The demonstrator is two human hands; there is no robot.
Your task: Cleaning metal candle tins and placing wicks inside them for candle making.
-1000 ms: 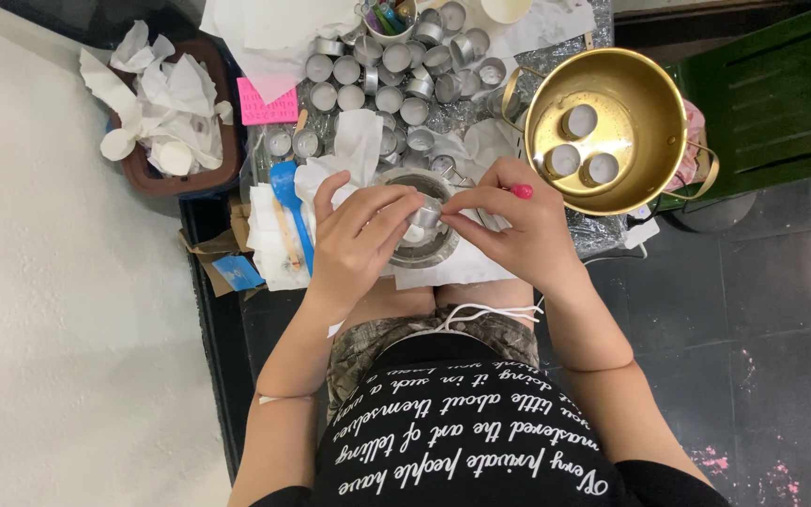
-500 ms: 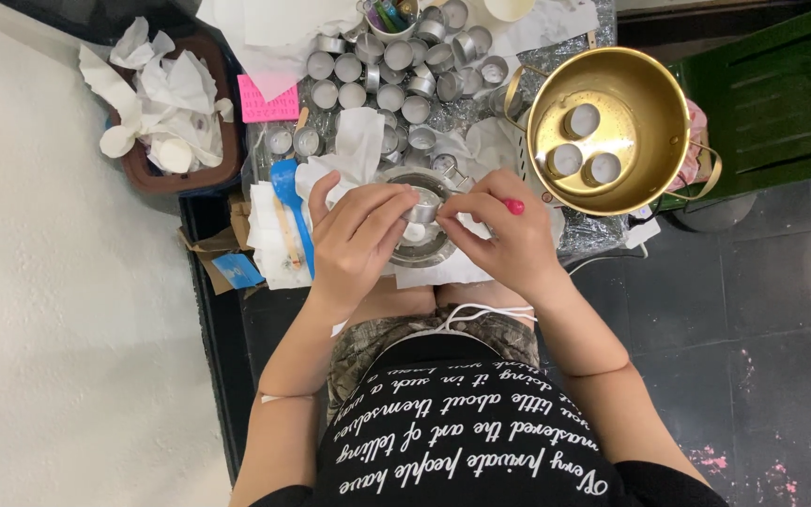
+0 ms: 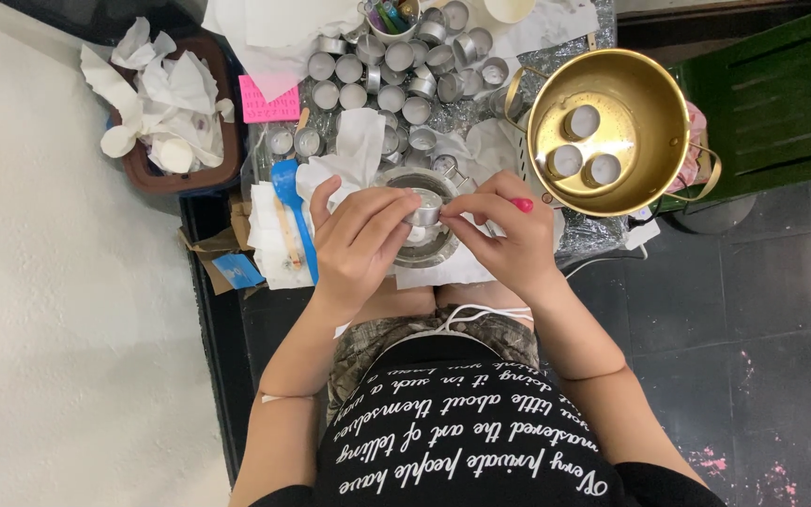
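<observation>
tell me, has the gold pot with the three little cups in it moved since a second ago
No. The gold pot sits in the same spot beside the green bench, its rim as close to the right hand as before.

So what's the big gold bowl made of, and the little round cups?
The gold bowl looks like polished metal, maybe brass or brass-coloured steel: it shines, mirrors light and has thin wire handles. The little round cups look like thin silvery metal, probably aluminium, with a dull shine; several seem filled with something pale, perhaps wax. The left hand and right hand hold one such cup.
</observation>
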